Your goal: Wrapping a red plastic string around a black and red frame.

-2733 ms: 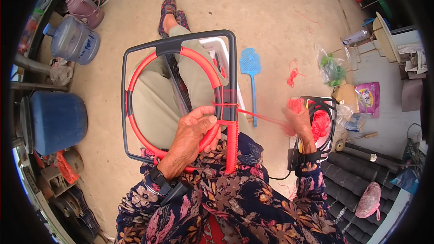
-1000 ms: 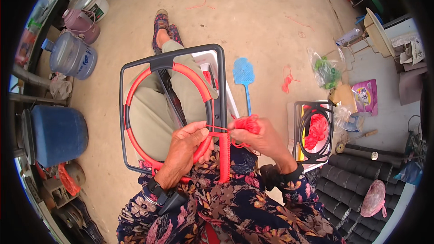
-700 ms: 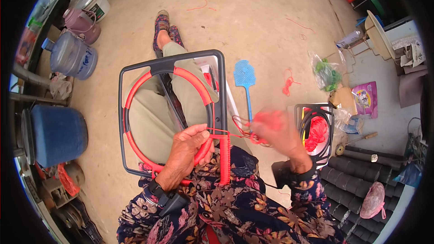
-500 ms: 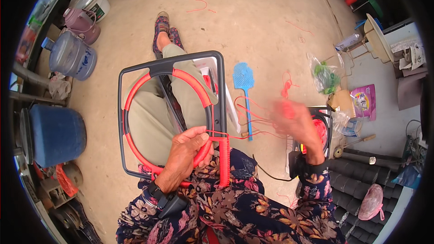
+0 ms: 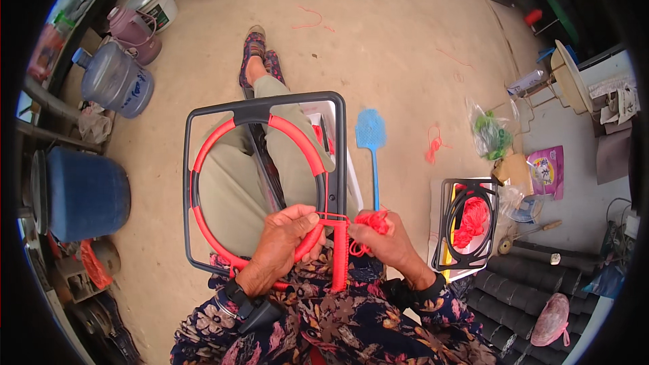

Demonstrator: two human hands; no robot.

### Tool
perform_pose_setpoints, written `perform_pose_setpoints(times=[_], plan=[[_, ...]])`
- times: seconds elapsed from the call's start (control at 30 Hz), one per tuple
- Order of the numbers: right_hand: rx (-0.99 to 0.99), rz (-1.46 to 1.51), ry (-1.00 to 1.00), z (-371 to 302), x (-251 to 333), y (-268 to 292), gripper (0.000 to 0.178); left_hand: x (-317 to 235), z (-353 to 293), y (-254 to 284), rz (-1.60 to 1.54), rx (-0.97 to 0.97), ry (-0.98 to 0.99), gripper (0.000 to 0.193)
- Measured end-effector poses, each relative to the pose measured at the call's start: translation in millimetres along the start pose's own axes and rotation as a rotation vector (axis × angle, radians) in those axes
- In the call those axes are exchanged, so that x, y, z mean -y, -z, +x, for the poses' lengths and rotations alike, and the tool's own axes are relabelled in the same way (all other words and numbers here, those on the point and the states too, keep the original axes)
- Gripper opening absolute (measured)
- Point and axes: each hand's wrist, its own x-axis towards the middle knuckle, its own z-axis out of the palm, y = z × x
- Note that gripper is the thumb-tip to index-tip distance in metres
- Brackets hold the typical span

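Over the lap [image 5: 226,176], left hand [image 5: 284,235] grips the ring [image 5: 304,143] of the frame [image 5: 340,152]; right hand [image 5: 391,243], nearer the side bar [image 5: 339,258], clutches cord [image 5: 372,222] just right of it. Bar runs toward torso [image 5: 324,324].

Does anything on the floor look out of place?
A red cord tangle right of the blue fly swatter and a curved red strand beyond the shoes: they look like stray scraps, apart from the bundle in the right hand.
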Motion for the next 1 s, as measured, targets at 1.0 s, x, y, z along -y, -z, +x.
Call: perform_pose_setpoints(times=[1.0], plan=[[-0.061, 0.199, -0.111, 8.8, 5.0, -14.9, 0.023, -0.5, 1.5, 3.0, -0.051, -0.015, 0.075, 0.016]])
